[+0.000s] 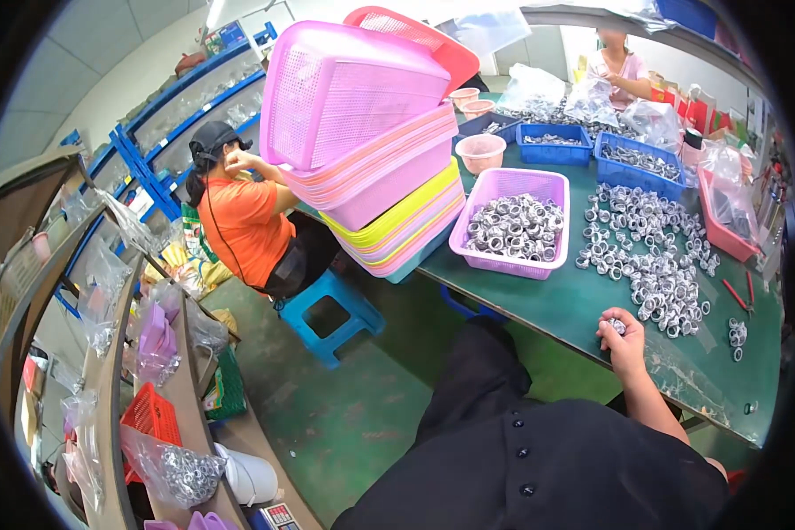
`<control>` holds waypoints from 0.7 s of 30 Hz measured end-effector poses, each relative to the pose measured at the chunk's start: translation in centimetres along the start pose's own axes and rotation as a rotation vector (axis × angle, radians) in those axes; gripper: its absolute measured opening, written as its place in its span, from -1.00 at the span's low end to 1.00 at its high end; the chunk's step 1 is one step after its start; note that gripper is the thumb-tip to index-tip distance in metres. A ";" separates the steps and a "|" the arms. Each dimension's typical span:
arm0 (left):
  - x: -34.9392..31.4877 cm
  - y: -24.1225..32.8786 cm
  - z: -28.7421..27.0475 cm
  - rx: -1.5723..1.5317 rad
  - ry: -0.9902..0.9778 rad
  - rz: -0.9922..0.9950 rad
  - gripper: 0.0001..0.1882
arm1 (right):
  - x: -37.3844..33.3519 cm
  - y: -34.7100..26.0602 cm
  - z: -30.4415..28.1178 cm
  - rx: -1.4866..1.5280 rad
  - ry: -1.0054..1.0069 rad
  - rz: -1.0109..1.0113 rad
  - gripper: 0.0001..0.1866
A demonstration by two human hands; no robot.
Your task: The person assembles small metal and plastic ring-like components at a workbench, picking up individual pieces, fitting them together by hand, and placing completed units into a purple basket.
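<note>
My right hand (624,343) is at the near edge of the green table, its fingers curled round a small silvery metal ring (617,326). The fingers partly cover it, so I cannot tell if there is more than one. Just beyond the hand, a spread pile of similar metal rings (649,252) lies on the tabletop. To the hand's left, a pink plastic basket (552,256) holds many more of these pieces. Red-handled pliers (738,298) lie right of the pile, near a small cluster of rings (737,336). My left hand is out of view.
A tall stack of pink and yellow baskets (371,185) rises at the table's left end. Blue trays (554,152) stand farther back. A person in orange (247,225) sits on a blue stool (331,309); another person (627,75) works across the table. Shelves (172,402) line the left.
</note>
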State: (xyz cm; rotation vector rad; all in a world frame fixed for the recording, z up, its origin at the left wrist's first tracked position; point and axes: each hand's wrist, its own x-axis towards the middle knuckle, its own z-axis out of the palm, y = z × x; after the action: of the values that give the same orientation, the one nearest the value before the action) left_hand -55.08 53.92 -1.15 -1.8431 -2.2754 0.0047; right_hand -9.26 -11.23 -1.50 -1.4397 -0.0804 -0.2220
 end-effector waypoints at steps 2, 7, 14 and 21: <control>-0.2 -0.5 -0.6 0.005 0.009 0.001 -0.72 | -0.1 0.0 0.0 0.018 0.003 -0.007 -0.85; -0.9 -1.5 -2.2 0.023 0.033 0.010 -0.71 | -0.1 -0.1 0.0 0.025 0.002 -0.013 -0.85; -2.0 -1.0 -6.1 0.050 0.089 0.096 -0.69 | -0.3 -0.3 -0.2 0.094 -0.003 0.003 -0.85; -6.3 5.9 -14.1 0.091 0.148 0.380 -0.65 | -0.4 -0.5 -0.8 0.185 -0.008 0.023 -0.84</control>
State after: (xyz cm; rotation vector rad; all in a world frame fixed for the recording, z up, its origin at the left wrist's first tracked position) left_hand -45.78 47.27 10.77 -2.1183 -1.7713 0.0295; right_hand -9.84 -12.05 -1.17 -1.2567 -0.0884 -0.1846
